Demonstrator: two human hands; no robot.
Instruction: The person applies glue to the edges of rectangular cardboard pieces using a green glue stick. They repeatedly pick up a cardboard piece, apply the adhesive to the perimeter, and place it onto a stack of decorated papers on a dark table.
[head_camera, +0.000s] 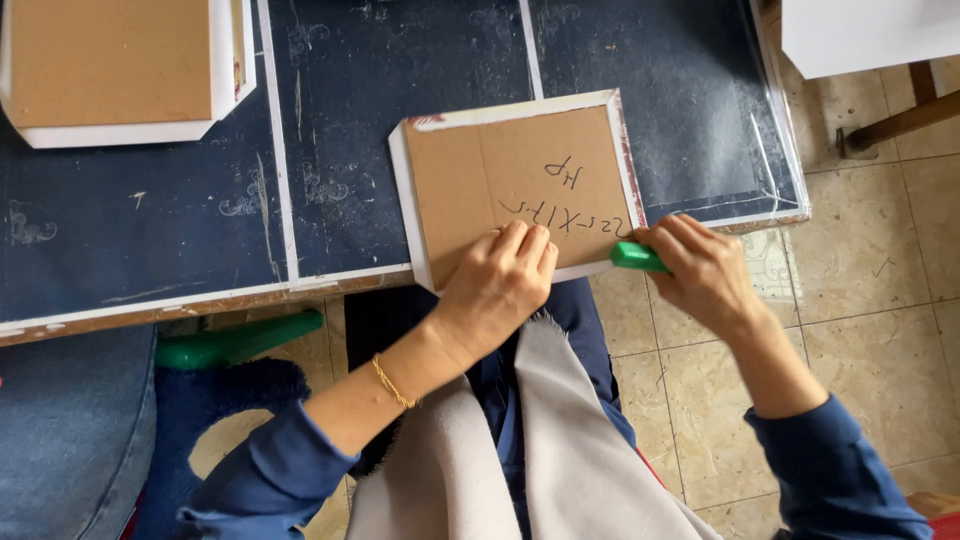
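A small canvas frame lies face down on the dark blue table, its brown backing board up, with handwriting on it and white cloth folded round the edges. It sticks out over the table's near edge. My left hand presses flat on the frame's near edge, a thin gold bracelet on the wrist. My right hand is closed round a green tool, held against the frame's near right corner.
Another face-down canvas frame lies at the table's far left. White lines cross the table top. Grey-white cloth lies over my lap. A green stool leg and tiled floor show below. A white sheet sits far right.
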